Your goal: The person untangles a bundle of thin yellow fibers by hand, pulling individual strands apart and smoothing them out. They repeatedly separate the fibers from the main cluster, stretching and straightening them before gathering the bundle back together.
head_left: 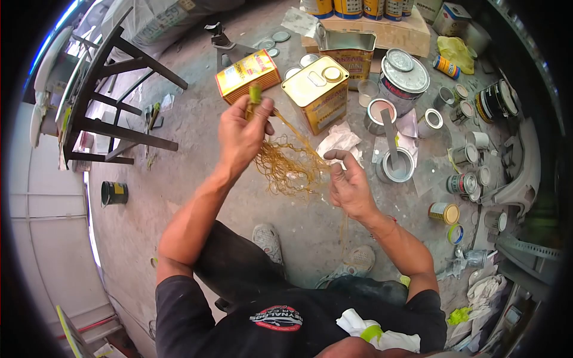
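My left hand [242, 132] is closed around a small yellow-green piece [255, 94] and one end of some yellow-brown strands. A loose, curly tangle of strands [283, 167] hangs between my hands, above the floor. One straighter strand runs from the left fingers down toward my right hand [352, 190], whose thumb and index finger pinch its end. The exact kind of this stringy material is not clear. Just beyond my hands stand a yellow thinner can [316, 89] and a thinner box [248, 76]. A crumpled white cloth [339, 142] lies near my right fingers.
An open paint can [396, 170] holds a flat stirring stick [390, 138]. A large lidded can [404, 77] and several smaller tins crowd the right side. At the left stands a dark metal stand [113, 89], with a dark green tin [114, 193] below it.
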Demonstrator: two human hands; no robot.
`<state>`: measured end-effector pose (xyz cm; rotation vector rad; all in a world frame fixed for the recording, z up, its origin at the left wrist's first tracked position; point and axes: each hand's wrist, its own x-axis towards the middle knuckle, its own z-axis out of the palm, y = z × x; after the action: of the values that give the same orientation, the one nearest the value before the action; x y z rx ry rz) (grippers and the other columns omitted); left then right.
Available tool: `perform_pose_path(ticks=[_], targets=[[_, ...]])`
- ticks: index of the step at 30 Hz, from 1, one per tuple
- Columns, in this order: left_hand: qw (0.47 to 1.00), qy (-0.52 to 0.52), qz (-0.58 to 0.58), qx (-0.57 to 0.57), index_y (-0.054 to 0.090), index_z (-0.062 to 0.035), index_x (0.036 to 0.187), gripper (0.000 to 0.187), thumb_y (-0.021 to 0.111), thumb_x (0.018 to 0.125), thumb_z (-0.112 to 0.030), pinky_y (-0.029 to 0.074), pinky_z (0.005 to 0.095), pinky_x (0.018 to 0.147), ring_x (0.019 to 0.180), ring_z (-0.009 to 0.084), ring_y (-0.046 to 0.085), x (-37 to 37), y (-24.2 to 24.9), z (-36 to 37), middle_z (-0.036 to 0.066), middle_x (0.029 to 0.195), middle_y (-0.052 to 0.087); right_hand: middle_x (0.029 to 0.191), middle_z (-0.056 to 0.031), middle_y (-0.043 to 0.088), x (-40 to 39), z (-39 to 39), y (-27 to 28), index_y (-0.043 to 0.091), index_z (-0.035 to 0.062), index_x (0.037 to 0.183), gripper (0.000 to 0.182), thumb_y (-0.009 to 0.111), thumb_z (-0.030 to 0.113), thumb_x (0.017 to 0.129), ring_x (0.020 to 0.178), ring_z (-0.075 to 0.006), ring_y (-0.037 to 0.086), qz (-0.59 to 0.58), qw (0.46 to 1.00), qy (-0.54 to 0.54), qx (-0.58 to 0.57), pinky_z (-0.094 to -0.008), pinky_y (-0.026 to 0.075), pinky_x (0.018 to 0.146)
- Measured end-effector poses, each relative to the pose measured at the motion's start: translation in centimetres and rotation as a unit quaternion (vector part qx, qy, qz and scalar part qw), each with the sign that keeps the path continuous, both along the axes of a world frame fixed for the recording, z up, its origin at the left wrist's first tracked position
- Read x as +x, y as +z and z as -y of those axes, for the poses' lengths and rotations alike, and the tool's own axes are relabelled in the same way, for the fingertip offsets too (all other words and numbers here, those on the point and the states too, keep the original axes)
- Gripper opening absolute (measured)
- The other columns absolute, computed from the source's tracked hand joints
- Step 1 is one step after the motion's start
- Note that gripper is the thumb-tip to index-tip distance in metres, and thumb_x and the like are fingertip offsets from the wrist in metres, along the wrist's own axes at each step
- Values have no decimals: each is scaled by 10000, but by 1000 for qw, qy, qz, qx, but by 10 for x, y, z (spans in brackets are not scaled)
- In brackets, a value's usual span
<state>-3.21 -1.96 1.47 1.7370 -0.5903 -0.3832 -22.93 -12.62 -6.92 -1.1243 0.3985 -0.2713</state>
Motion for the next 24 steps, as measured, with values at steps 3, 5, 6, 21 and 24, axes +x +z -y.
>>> perform_pose_path(ticks=[3,5,6,21,24], targets=[[993,97,18,-59,632,-14,911,259,651,929,-271,383,207,483,549,51,531,56,-2,-20,-5,725,620,570,61,385,-14,4,-6,569,6,950,340,536,342,987,447,-37,291,-48,993,71,81,-223,263,420],[993,116,9,-2,636,-24,913,270,641,935,-293,369,211,474,544,47,521,74,-10,-35,-10,710,612,554,72,348,-21,3,-11,575,7,928,354,494,343,1004,447,-40,255,-70,983,162,45,-228,251,419],[993,117,10,-2,636,-24,913,270,641,935,-293,369,211,474,544,47,521,74,-11,-34,-10,710,612,554,72,348,-22,7,-14,575,7,928,354,494,343,1004,447,-40,255,-70,983,163,45,-228,251,419],[973,204,107,24,631,-55,882,254,668,914,-304,357,200,488,531,48,494,104,-24,-41,-29,631,557,749,-59,664,-15,-3,-27,677,-23,922,226,710,195,876,643,-115,618,-66,967,233,76,-254,506,600],[958,263,108,39,641,-46,880,274,661,913,-318,384,220,504,542,64,525,130,-29,-64,-9,646,587,651,-24,601,-20,0,-20,666,-9,844,308,662,291,916,548,-82,546,-140,953,267,16,-237,441,499]])
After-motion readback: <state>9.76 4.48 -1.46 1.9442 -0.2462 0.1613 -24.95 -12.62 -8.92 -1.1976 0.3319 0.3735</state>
